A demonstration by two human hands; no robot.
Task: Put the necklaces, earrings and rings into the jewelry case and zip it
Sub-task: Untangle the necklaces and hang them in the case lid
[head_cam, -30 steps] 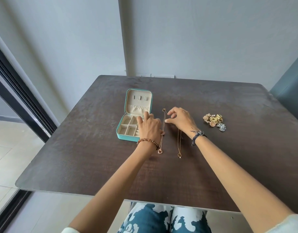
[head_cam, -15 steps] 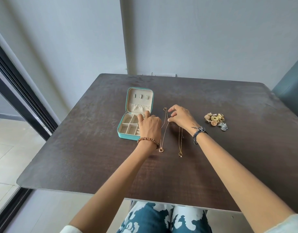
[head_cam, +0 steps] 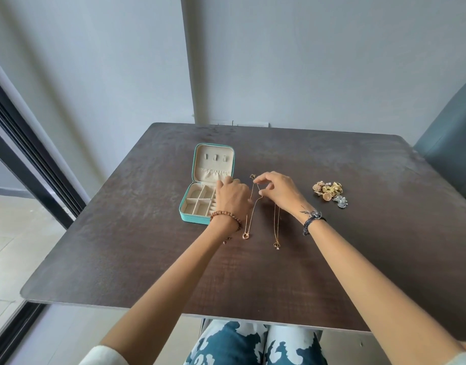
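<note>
The teal jewelry case [head_cam: 192, 217] lies open on the left of the table, its lid [head_cam: 214, 160] standing up and its beige compartments showing. My left hand [head_cam: 233, 197] rests on the case's right side, fingers reaching toward the lid pocket. Between thumb and forefinger, my right hand [head_cam: 278, 191] pinches the upper chain of a rose-gold necklace [head_cam: 249, 219], whose ring pendant lies on the table near my left wrist. A second thin gold necklace [head_cam: 276, 233] lies straight, just right of the first. A pile of earrings and rings [head_cam: 329, 193] sits further right.
The dark wooden table [head_cam: 371, 259] stands against a grey wall. A teal chair back [head_cam: 453, 143] rises past the right edge. At the left there is a dark window frame [head_cam: 29, 159] and tiled floor. My patterned trousers show below the near edge.
My right hand has taken the top of the rose-gold chain and raised it, so the chain now bends toward the right. My left hand stays on the case.
</note>
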